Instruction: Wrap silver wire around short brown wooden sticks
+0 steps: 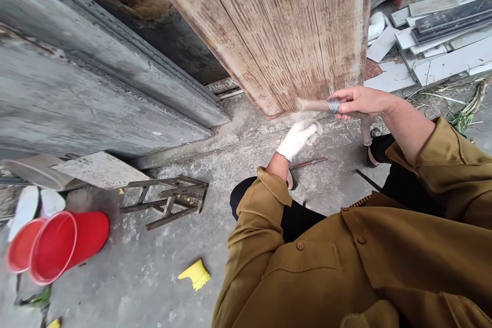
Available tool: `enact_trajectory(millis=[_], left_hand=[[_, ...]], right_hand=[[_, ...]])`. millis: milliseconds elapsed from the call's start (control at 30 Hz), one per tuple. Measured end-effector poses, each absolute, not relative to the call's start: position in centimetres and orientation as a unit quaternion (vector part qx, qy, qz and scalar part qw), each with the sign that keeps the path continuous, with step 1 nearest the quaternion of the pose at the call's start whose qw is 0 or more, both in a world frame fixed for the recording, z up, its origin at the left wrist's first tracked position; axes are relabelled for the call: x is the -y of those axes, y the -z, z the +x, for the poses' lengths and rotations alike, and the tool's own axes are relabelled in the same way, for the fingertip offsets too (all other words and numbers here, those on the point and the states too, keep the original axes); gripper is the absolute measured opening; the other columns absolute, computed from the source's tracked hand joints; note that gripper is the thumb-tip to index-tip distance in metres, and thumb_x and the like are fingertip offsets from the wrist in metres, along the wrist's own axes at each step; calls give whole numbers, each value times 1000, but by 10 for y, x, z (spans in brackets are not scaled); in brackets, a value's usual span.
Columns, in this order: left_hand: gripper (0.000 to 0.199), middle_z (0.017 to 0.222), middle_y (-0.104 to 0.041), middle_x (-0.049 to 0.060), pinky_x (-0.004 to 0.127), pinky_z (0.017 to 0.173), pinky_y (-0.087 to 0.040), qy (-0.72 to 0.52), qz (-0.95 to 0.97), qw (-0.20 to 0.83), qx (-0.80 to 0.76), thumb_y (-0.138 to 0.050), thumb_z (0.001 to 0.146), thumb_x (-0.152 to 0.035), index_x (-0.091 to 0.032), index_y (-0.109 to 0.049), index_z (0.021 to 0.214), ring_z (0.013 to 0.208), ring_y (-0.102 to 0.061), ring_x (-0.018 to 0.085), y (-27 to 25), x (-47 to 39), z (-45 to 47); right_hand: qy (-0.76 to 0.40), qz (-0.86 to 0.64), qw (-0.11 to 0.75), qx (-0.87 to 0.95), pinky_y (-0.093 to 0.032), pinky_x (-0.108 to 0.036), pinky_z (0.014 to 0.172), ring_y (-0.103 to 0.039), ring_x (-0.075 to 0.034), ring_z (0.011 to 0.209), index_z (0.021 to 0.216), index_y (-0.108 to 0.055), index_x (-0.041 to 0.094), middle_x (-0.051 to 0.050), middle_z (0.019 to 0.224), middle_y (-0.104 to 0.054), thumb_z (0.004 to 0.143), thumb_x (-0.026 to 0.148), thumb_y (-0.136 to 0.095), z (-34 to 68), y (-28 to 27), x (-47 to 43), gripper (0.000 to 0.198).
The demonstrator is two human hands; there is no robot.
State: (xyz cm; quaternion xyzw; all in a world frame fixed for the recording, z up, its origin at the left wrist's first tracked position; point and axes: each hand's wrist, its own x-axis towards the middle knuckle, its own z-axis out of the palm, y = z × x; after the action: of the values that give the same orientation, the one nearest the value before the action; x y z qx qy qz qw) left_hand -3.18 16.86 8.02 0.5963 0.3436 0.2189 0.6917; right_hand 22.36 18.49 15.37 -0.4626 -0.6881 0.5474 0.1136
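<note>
Just off panel edge (277,111), left hand (296,139)

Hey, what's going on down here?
A person is working with both hands near the lower end of a planked wooden panel. The bare right hand grips a pale stick-like tool wound with wire. The left hand, in a white glove, is curled below the tool's end; whether it holds anything isn't clear. A small wooden stool and red buckets are off to the person's left.
</note>
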Motion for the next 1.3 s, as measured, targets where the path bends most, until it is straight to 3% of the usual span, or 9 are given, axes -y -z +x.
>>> enact_trajectory(millis=[133,300,433,733,833,933,1067,1167,1300], left_hand=[[38,57,-46,-4,21,49,-29,-148,616,709,-311,-59,89,-52,-14,-63,87,49,-39,8,-83,-161,-29],[30,66,-52,-2,23,57,-35,-106,712,613,-325,-55,89,-42,-14,-64,84,57,-43,9,-89,-159,-33],[25,72,-57,-1,25,67,-42,-112,759,534,-357,-52,88,-35,-14,-65,83,67,-50,12,-93,-165,-37],[21,85,-70,7,33,73,-47,-153,730,538,-392,-65,84,-36,-16,-70,88,83,-63,21,-85,-180,-42],[36,83,-68,6,28,64,-45,-181,679,609,-368,-69,79,-49,-15,-67,91,70,-60,15,-74,-183,-42],[45,67,-58,1,23,48,-33,-205,613,665,-373,-63,82,-58,-14,-63,89,50,-44,8,-67,-181,-39],[39,59,-47,-3,21,49,-30,-140,625,694,-328,-56,90,-53,-14,-62,90,51,-42,8,-73,-168,-30],[33,62,-49,-3,22,55,-34,-105,674,655,-325,-51,93,-45,-14,-62,90,55,-44,9,-77,-160,-25],[26,69,-54,-1,25,65,-38,-74,785,503,-353,-48,93,-35,-16,-63,83,65,-48,12,-79,-161,-27]], right_hand=[[-454,-556,146,681,-49,-35,77,-64,-22,87,149,-47,19,-10,105,-72,96,41,-49,217,-141,-190,58],[-318,-539,-66,777,-45,-36,82,-63,-28,103,133,-63,18,-13,119,-69,89,40,-60,208,-126,-190,49],[-373,-408,-166,816,-43,-31,78,-64,-25,100,123,-69,20,-10,117,-71,86,35,-63,200,-126,-182,41],[-559,-322,-75,760,-44,-26,69,-61,-15,75,134,-64,23,-1,89,-72,86,38,-61,202,-142,-176,50],[-550,-394,-9,736,-47,-29,71,-63,-16,77,141,-59,25,-3,92,-72,88,39,-59,208,-146,-177,54],[-524,-473,56,707,-50,-31,72,-64,-18,80,145,-54,25,-5,97,-72,90,41,-56,209,-146,-178,57],[-511,-517,109,678,-51,-35,74,-64,-20,82,151,-47,21,-8,102,-73,94,41,-52,203,-139,-180,60],[-441,-549,80,705,-50,-36,81,-66,-23,93,145,-54,21,-10,111,-72,92,42,-55,199,-130,-184,57],[-313,-546,-74,773,-46,-37,90,-63,-30,113,132,-66,20,-13,127,-68,89,42,-60,198,-126,-184,49]])
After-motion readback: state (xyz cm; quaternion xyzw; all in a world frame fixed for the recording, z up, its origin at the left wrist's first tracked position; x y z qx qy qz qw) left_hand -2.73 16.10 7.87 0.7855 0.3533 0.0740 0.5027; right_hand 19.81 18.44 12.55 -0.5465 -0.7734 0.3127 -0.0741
